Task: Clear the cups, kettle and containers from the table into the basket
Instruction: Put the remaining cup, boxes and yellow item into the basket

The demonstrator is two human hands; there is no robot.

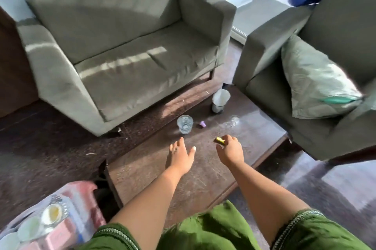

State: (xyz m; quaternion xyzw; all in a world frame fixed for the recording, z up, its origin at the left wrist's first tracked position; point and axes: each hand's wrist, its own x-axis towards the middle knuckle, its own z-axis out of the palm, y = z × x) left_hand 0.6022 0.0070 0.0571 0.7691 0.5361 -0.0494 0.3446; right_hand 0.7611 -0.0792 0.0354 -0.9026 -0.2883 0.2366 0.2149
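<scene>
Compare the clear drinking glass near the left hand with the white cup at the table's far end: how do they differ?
The clear drinking glass is see-through; the white cup is opaque with a dark base. The glass is shorter and squatter, the cup taller. The glass stands just beyond the left hand; the cup stands farther off, by the armchair. Both stand upright on the brown wooden table, untouched.

Grey sofas [130,50] (sunlit), dark floor [40,144]

Home living room, grey sofa [122,46], armchair [325,66], low coffee table [183,178]
</scene>
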